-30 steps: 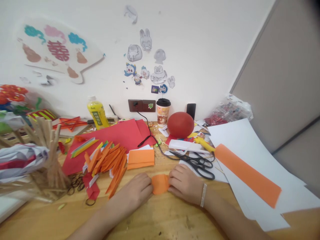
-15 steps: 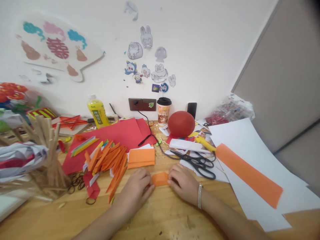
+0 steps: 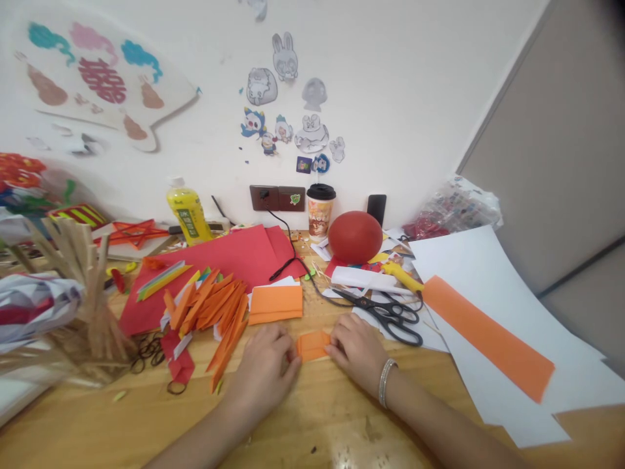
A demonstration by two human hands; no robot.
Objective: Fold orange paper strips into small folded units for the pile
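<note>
A small piece of orange paper (image 3: 313,346) with a crease across it lies on the wooden table between my hands. My left hand (image 3: 267,365) pinches its left end, fingers curled. At the opposite end, my right hand (image 3: 357,350) grips the paper's right edge with thumb and fingers together; a silvery bracelet circles that wrist. Just beyond sits a stack of orange paper rectangles (image 3: 276,303). Many folded orange paper strips (image 3: 215,306) are heaped to the left. Black-handled scissors (image 3: 390,318) rest near my right hand.
A red balloon (image 3: 355,237), a paper cup (image 3: 321,212) and a yellow bottle (image 3: 188,212) stand at the back. Red paper (image 3: 239,251) covers the back left. White sheets (image 3: 493,312) with a long orange strip (image 3: 488,339) spread right. Wooden sticks (image 3: 90,280) fill the left.
The view has tilted slightly. The orange paper now shows a clearer crosswise crease and looks a little flatter. Both hands still hold its ends.
</note>
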